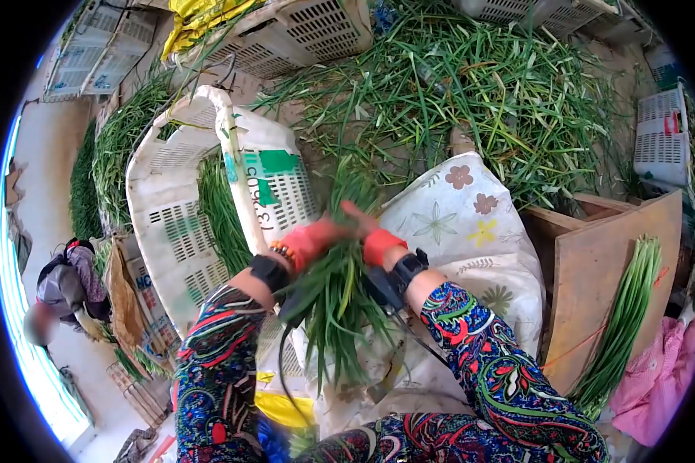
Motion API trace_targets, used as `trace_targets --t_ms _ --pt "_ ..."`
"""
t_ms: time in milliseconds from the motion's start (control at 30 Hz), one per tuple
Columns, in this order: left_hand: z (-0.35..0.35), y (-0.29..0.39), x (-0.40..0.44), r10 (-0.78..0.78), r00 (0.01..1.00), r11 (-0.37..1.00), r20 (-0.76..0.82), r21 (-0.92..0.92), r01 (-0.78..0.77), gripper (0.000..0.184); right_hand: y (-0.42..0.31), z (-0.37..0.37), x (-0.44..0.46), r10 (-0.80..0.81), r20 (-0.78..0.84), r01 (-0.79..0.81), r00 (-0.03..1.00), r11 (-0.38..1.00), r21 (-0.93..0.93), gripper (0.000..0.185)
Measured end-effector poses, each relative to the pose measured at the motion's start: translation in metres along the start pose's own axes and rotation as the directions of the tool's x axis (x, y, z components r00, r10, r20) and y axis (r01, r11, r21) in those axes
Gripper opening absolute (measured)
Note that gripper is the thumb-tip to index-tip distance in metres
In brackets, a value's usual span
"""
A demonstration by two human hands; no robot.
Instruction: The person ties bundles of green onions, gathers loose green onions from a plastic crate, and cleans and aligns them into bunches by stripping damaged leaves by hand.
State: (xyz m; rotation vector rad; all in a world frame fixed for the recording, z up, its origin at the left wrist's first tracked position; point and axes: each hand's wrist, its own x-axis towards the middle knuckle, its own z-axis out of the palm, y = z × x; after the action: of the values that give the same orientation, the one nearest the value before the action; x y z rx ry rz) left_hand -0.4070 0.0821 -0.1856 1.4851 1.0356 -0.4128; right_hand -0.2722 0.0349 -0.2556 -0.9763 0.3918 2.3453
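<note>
Loose green heap (471,100) on floor ahead, floral sheet (471,231) and white crate (181,231) nearer, leafy bunch (344,309) at the hands
Crate sits left of the sheet, tilted, more long greens (228,220) inside; wooden board (587,270) leans right of the sheet with a tied bundle (625,309) lying on it, thin red tie near one end; bunch is front and centre, between the forearms, leaves fanned toward the lap; left hand (313,238) and right hand (372,233) are close together at its upper part, both motion-blurred, can't tell if the fingers are pinching or spread
</note>
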Motion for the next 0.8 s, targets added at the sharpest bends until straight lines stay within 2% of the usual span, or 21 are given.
trace_targets --t_ms 33,100,133,167,233,267,300,333,367,400,433,467,500,533,567,600,633,733,767,800 --pt "-0.017 0.09 -0.033 -0.272 0.958 0.896 -0.085 -0.385 0.22 0.03 0.0 0.008 -0.014 0.085 -0.016 -0.085 0.996 0.996 0.019 0.042" --pt "0.014 0.034 -0.029 -0.225 0.966 0.592 0.126 -0.77 0.238 0.025 0.005 0.03 -0.048 0.302 -0.09 -0.295 0.949 0.952 0.081 0.05" --pt "0.012 0.051 -0.043 -0.15 0.989 0.696 0.006 -0.709 0.11 0.022 0.01 0.031 -0.054 0.313 -0.116 -0.308 0.943 0.95 0.055 0.045" --pt "0.009 0.062 -0.048 -0.203 0.979 0.781 0.02 -0.6 0.174 0.021 0.015 0.032 -0.058 0.316 -0.139 -0.316 0.939 0.949 0.026 0.052" --pt "0.024 0.012 -0.032 -0.163 0.954 0.366 0.251 -0.883 0.295 0.024 0.017 0.004 -0.041 0.046 0.014 -0.038 0.999 0.941 -0.336 0.054" --pt "0.024 -0.007 -0.017 0.043 0.997 0.748 -0.071 -0.659 -0.079 0.024 0.017 -0.011 -0.019 0.055 0.07 -0.037 0.996 0.972 -0.234 0.056" --pt "0.022 -0.025 -0.001 0.355 0.898 0.885 -0.258 -0.215 -0.412 0.025 0.003 -0.011 -0.023 -0.009 0.074 0.027 0.997 0.97 -0.243 0.058" --pt "0.018 -0.033 0.011 0.671 0.697 0.74 -0.255 0.297 -0.604 0.026 -0.011 -0.01 -0.028 -0.073 0.078 0.091 0.994 0.963 -0.252 0.061" --pt "-0.002 0.006 0.019 0.324 0.939 0.926 -0.115 -0.166 -0.34 0.028 -0.025 -0.01 -0.032 -0.137 0.082 0.154 0.987 0.953 -0.262 0.064" --pt "-0.022 0.045 0.028 -0.087 0.995 0.853 0.048 -0.512 0.099 0.031 -0.044 -0.022 -0.015 -0.172 0.085 0.19 0.981 0.935 -0.299 0.059" --pt "-0.032 0.015 0.053 0.365 0.929 0.93 -0.059 -0.037 -0.367 0.021 -0.066 -0.011 -0.024 -0.129 0.143 0.142 0.981 0.987 -0.078 0.053" --pt "-0.04 0.07 0.033 0.468 0.838 0.88 -0.281 0.241 -0.41 0.022 -0.083 -0.003 -0.032 -0.247 0.131 0.264 0.96 0.955 -0.137 0.044" --pt "-0.046 0.052 0.064 0.259 0.951 0.962 -0.167 -0.038 -0.269 0.026 -0.1 0.006 -0.04 -0.361 0.117 0.378 0.925 0.904 -0.2 0.037" --pt "-0.062 0.071 0.071 0.13 0.986 0.986 -0.103 -0.095 -0.14 0.029 -0.112 0.018 -0.046 -0.395 0.091 0.405 0.914 0.894 -0.19 0.036" --pt "-0.063 0.07 0.081 0.342 0.914 0.936 -0.219 0.158 -0.313 0.035 -0.131 0.033 -0.052 -0.283 -0.065 0.257 0.957 0.93 -0.265 0.04" --pt "-0.066 0.083 0.085 0.205 0.92 0.97 -0.334 -0.055 -0.236 0.044 -0.144 0.038 -0.048 -0.264 -0.081 0.235 0.961 0.937 -0.258 0.042" --pt "-0.068 0.093 0.085 0.046 0.909 0.947 -0.414 -0.272 -0.171 0.053 -0.152 0.047 -0.051 -0.247 -0.096 0.216 0.964 0.944 -0.25 0.045" --pt "-0.067 0.103 0.066 0.095 0.799 0.946 -0.594 -0.196 -0.258 0.073 -0.156 0.074 -0.071 -0.44 0.009 0.44 0.898 0.898 -0.001 0.042" --pt "-0.067 0.112 0.05 0.099 0.793 0.958 -0.601 -0.158 -0.239 0.078 -0.155 0.076 -0.069 -0.518 0.164 0.507 0.839 0.855 0.104 0.045" --pt "-0.065 0.119 0.031 0.105 0.787 0.968 -0.608 -0.118 -0.221 0.082 -0.151 0.076 -0.072 -0.534 0.201 0.527 0.821 0.845 0.091 0.045"
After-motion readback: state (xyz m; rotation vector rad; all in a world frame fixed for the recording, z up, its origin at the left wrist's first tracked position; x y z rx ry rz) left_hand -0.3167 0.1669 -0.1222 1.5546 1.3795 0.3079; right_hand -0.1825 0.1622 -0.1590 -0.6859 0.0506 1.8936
